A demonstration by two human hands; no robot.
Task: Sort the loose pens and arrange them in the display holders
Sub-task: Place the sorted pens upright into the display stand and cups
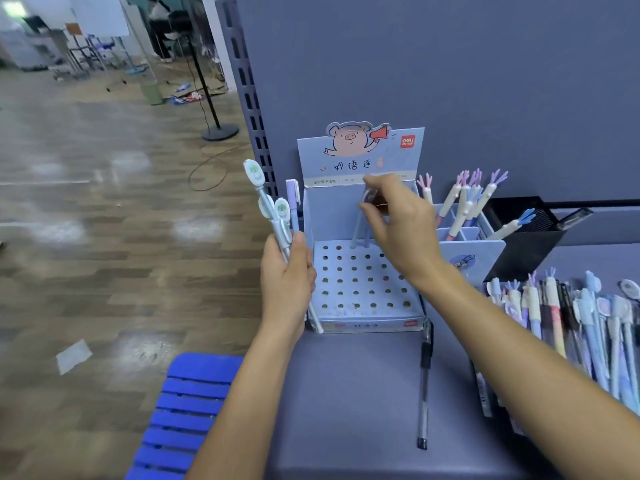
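A light-blue cardboard display holder (363, 317) with a pig picture and a perforated base stands on the blue-grey table. My left hand (287, 278) grips a bunch of pale-blue pens (273, 209) with oval toppers, upright, just left of the holder. My right hand (398, 220) reaches over the holder's back row and pinches the tops of two pale-blue pens (358, 230) standing in its holes. The pens' toppers are hidden by my fingers.
A second holder (464, 237) with antler-topped pens stands to the right, and a black mesh box (530, 244) beside it. Several loose pens (571, 323) lie piled at the right. A clear black pen (424, 386) lies on the table. A blue chair (187, 410) stands at the table's left edge.
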